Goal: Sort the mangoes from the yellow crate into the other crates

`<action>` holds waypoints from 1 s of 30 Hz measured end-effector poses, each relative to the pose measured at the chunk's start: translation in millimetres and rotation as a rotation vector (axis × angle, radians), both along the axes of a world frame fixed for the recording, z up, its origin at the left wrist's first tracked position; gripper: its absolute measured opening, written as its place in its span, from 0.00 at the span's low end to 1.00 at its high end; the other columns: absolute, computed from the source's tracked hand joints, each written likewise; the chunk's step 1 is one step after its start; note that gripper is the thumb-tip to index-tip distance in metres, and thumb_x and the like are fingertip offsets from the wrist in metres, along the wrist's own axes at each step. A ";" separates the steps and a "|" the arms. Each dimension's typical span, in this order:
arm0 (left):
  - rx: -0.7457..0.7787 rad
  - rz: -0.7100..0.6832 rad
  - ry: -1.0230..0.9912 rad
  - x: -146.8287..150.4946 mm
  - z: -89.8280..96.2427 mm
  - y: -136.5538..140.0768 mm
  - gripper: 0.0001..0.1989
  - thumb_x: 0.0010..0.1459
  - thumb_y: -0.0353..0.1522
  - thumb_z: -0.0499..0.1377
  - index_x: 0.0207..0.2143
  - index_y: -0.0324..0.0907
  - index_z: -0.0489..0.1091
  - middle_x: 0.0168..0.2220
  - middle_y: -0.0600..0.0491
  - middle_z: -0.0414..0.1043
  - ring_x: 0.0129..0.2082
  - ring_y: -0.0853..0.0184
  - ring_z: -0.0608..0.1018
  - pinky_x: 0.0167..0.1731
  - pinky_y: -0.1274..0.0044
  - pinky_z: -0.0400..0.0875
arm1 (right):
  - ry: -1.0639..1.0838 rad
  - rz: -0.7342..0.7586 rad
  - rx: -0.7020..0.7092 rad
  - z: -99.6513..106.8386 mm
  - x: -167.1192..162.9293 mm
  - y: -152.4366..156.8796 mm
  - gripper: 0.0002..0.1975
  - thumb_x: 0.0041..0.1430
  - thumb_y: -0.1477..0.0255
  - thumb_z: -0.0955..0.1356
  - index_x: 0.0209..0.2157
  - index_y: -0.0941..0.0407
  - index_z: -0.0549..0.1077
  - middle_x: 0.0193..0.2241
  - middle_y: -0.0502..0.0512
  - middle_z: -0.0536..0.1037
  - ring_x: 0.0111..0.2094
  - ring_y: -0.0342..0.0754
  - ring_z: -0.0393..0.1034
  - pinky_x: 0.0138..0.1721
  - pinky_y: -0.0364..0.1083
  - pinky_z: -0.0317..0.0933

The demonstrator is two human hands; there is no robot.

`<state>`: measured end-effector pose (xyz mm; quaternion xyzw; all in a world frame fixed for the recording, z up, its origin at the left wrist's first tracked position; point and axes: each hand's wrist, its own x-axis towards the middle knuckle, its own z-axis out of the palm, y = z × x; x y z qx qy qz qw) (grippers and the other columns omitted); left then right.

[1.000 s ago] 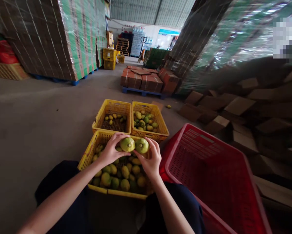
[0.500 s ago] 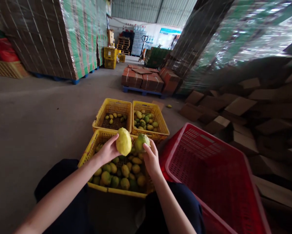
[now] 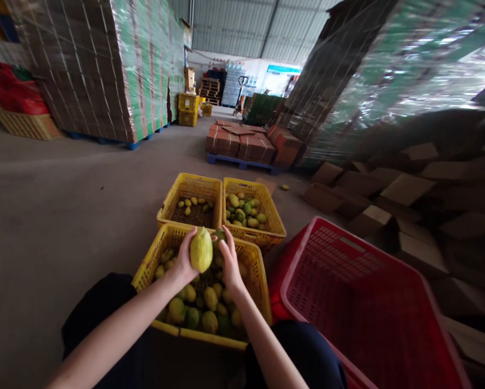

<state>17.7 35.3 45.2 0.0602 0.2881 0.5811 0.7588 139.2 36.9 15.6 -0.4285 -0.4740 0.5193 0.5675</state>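
Observation:
My left hand (image 3: 187, 256) is closed around a yellow lemon (image 3: 201, 250), held up above the near yellow crate (image 3: 145, 265). Close beside it, my right hand (image 3: 229, 256) grips a greener lemon (image 3: 218, 240), partly hidden behind the yellow one and my fingers. Below both hands, the near crate holds many yellow and green lemons (image 3: 191, 317). Behind it stand two more yellow crates: the far left one (image 3: 169, 202) has several small lemons on its bottom, and the far right one (image 3: 272, 216) carries a pile of mixed green and yellow lemons.
A large red crate (image 3: 303, 237) stands at my right, beside the near crate. Cardboard boxes (image 3: 408, 192) lie heaped farther right. A blue pallet (image 3: 242, 163) bears flattened cartons ahead. Wrapped stacks (image 3: 153, 81) rise on both sides. One stray lemon (image 3: 284, 187) lies on the floor.
My right hand has moved left and inward with the green lemon, now partly behind the yellow one. My left hand has turned the yellow lemon slightly. The view has tilted up a little.

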 end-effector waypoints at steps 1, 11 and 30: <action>0.027 0.031 0.003 6.3 -4.1 -1.1 0.16 0.55 0.41 0.60 0.35 0.35 0.74 0.37 0.46 0.79 0.45 0.58 0.79 0.49 0.72 0.71 | -0.092 0.010 0.060 -5.0 -4.0 0.2 0.31 0.52 0.53 0.69 0.57 0.49 0.68 0.62 0.54 0.62 0.65 0.56 0.52 0.64 0.55 0.49; 0.151 -0.070 0.011 9.4 -13.0 -14.7 0.24 0.60 0.38 0.57 0.58 0.44 0.65 0.47 0.51 0.76 0.50 0.62 0.77 0.56 0.71 0.67 | -0.493 -0.049 0.391 -29.9 -9.8 -35.2 0.41 0.45 0.55 0.75 0.58 0.54 0.63 0.68 0.65 0.45 0.68 0.66 0.44 0.63 0.64 0.52; 0.341 0.290 0.389 -14.5 -3.2 2.8 0.19 0.57 0.35 0.52 0.17 0.39 0.74 0.21 0.50 0.73 0.25 0.68 0.75 0.33 0.77 0.70 | -0.722 -0.299 0.745 -7.6 16.4 -35.5 0.32 0.54 0.76 0.70 0.60 0.50 0.61 0.52 0.60 0.72 0.52 0.56 0.69 0.51 0.58 0.68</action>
